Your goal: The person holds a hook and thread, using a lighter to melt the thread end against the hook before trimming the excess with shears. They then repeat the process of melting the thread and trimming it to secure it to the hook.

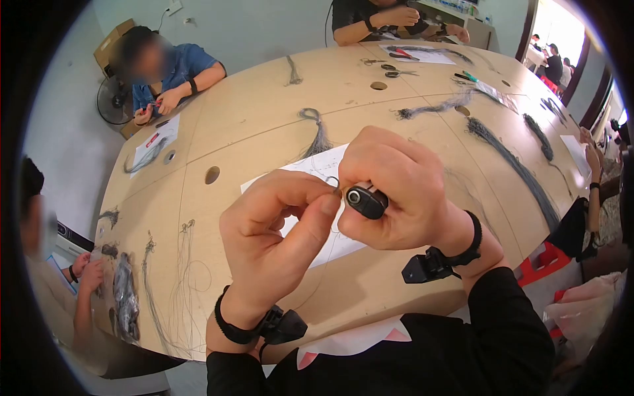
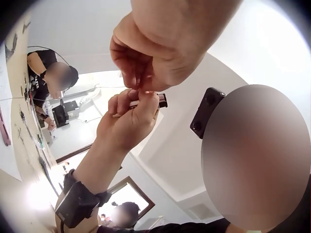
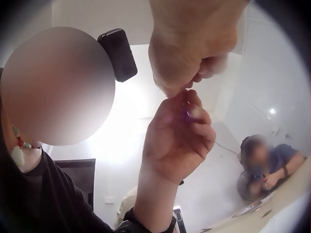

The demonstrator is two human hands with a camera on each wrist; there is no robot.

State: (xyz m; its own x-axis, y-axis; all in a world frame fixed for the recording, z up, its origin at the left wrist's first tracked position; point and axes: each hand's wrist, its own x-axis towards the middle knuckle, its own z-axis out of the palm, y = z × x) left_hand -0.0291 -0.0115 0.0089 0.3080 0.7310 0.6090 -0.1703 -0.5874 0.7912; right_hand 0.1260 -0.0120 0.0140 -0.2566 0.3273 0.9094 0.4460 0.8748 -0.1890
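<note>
In the head view my left hand [image 1: 281,228] pinches a small dark curved piece like a hook [image 1: 333,179] between thumb and forefinger. My right hand [image 1: 403,188], close beside it, grips a short tool with a rounded black end [image 1: 367,200] and a silver ring set in it. The two hands meet fingertip to fingertip above a white sheet of paper [image 1: 333,252] on the table. In the left wrist view the tool's dark end [image 2: 163,101] sticks out past the right thumb. A thin thread [image 2: 63,93] runs sideways from the fingers there.
Beyond the paper lies a tied bundle of grey line [image 1: 317,132]. More bundles [image 1: 518,171] and scissors [image 1: 396,70] are spread over the wooden table [image 1: 244,132]. Loose strands [image 1: 188,284] and a plastic bag [image 1: 124,297] lie at left. Other people sit around the table.
</note>
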